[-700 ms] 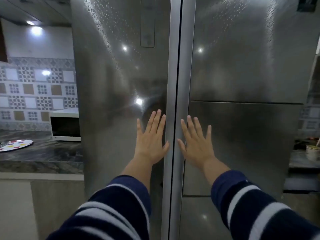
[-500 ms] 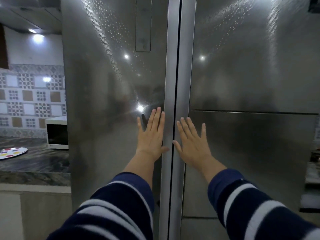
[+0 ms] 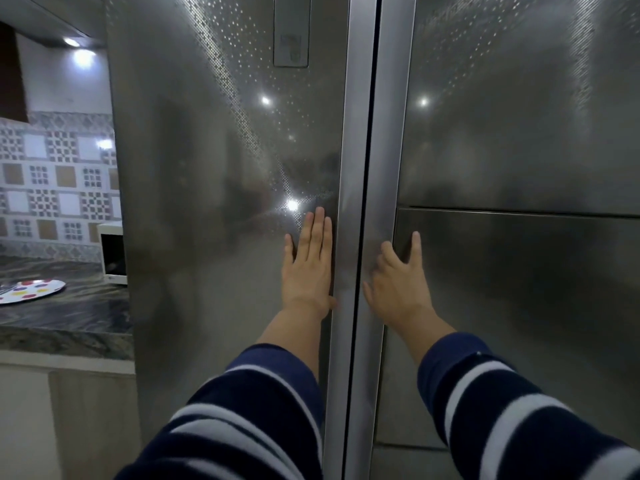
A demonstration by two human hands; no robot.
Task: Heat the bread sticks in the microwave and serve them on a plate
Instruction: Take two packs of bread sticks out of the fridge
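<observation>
I face a steel two-door fridge (image 3: 214, 168) with both doors closed. My left hand (image 3: 308, 268) lies flat and open on the left door, beside the central handle strip. My right hand (image 3: 394, 285) rests on the right door's handle strip (image 3: 384, 168), its inner fingers bent against the strip and one finger straight up; it holds nothing. A white microwave (image 3: 112, 252) stands on the counter at the left, half hidden by the fridge. A white plate with coloured dots (image 3: 31, 291) lies in front of it. No bread sticks are in view.
A dark marbled counter (image 3: 65, 317) runs along the left, with pale cabinets below and patterned wall tiles (image 3: 55, 178) behind. A small control panel (image 3: 291, 32) sits high on the left fridge door.
I have come closer to the fridge. My right hand has gone from flat with spread fingers to bent fingers on the handle strip. My left hand stays flat, its fingers now closer together.
</observation>
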